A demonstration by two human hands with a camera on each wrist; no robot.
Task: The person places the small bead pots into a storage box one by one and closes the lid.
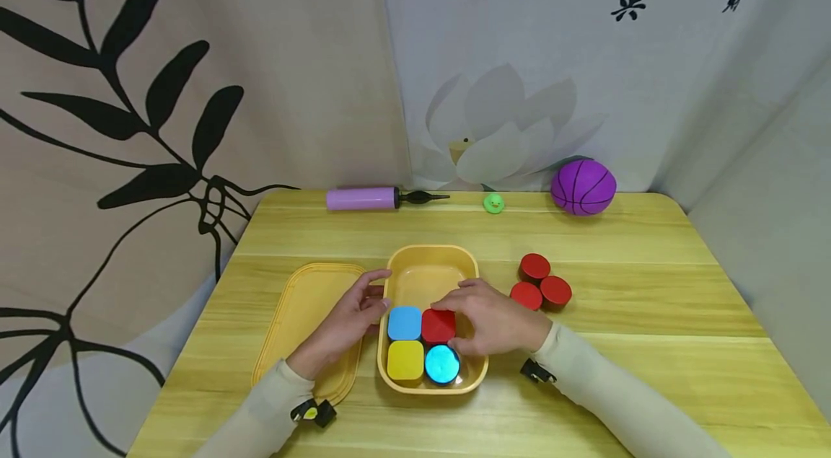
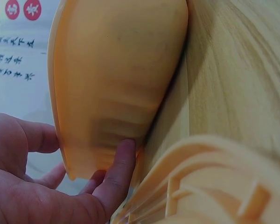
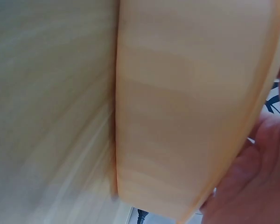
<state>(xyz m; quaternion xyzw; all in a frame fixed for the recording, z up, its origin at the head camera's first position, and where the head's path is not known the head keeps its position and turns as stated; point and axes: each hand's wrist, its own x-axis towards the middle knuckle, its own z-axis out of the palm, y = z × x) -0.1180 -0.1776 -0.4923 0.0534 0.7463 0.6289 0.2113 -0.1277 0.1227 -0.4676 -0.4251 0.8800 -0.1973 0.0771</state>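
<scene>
A yellow plastic box (image 1: 433,276) stands on the table. Inside it are a blue rounded-square block (image 1: 405,323), a yellow block (image 1: 405,361), a light-blue round block (image 1: 442,364) and a red rounded-square block (image 1: 438,328). Reaching over the box's right rim, my right hand (image 1: 488,317) pinches the red block between thumb and fingers. My left hand (image 1: 353,317) is at the box's left side. In the left wrist view, its thumb (image 2: 123,161) lies against the outer wall and a finger touches the rim. The right wrist view shows mostly the box's outer wall (image 3: 182,102).
Left of the box lies its yellow lid (image 1: 311,299), partly under my left arm. Several red round blocks (image 1: 556,291) stand to the right. Along the back edge are a purple hand pump (image 1: 361,199), a green duck toy (image 1: 493,203) and a purple ball (image 1: 583,187).
</scene>
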